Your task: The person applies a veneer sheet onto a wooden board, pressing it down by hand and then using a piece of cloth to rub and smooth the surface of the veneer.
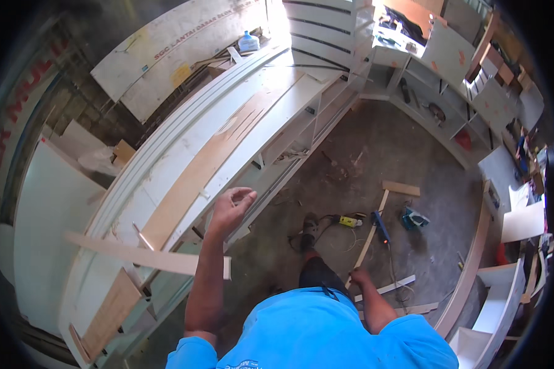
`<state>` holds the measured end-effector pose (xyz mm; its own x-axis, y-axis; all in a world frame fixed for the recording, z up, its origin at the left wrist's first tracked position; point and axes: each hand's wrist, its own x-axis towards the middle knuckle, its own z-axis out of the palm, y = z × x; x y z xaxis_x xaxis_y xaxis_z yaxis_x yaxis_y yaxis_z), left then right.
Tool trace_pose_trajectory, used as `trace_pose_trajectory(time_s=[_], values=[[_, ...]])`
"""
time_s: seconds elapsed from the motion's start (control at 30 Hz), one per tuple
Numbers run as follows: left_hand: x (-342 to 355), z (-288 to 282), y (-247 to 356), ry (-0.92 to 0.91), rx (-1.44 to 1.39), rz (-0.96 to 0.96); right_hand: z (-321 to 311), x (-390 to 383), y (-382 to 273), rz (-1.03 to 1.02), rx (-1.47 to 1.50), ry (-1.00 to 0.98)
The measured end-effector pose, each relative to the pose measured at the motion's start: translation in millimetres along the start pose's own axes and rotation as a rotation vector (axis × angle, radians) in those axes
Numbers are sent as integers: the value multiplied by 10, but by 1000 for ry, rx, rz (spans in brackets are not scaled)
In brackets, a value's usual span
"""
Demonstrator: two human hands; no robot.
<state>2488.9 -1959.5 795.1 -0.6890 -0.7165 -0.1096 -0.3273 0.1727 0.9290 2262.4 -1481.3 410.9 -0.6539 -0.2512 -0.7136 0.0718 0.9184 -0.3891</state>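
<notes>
My left hand (232, 204) hovers over the front edge of a long white cabinet (271, 111), fingers curled together; what it holds, if anything, is hidden. A thin plywood strip (215, 147) lies along the cabinet top, and a pale curved board (135, 252) crosses its near end. Low at the right, my right hand (360, 275) grips a long narrow wooden lath (368, 240), whose far end meets a short crosspiece (400, 189). Beside the lath on the floor are a long dark blue tool (379, 224), a teal power tool (416, 216) and a yellow-bodied tool (349, 220).
A curved white cabinet run (443, 111) bends round the far right, with boards (522, 224) and an open carcass (486, 307) nearer. White panels (55, 227) stand at the left. Cords, offcuts (385, 288) and my foot (309, 230) are on the concrete floor (351, 154).
</notes>
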Motion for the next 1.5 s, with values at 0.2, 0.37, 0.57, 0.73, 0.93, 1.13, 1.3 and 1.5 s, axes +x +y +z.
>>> trace_pose_trajectory(time_s=[0.2, 0.37, 0.57, 0.73, 0.93, 1.13, 1.3, 1.5], values=[[2182, 340, -872, 252, 471, -60, -103, 1387, -919, -304, -442, -147], [3728, 572, -1669, 555, 932, 143, 471, 3021, -1803, -588, -501, 58], [4464, 1013, -2054, 327, 985, 15, 840, 5144, -3271, -622, -489, 8], [4606, 1079, -2101, 296, 815, 23, 1049, 6482, -4218, -153, 92, -95], [4657, 1226, -2134, 347, 863, -54, 1284, 7174, -5114, -193, 78, 39], [4453, 906, -2396, 388, 694, -126, 1649, 7289, -5761, -241, -93, 71], [4678, 1097, -2365, 366, 792, -121, 2496, 7537, -5653, -367, -228, 255], [4560, 1133, -2240, 364, 834, -121, 2071, 6762, -5041, -615, 132, 312]])
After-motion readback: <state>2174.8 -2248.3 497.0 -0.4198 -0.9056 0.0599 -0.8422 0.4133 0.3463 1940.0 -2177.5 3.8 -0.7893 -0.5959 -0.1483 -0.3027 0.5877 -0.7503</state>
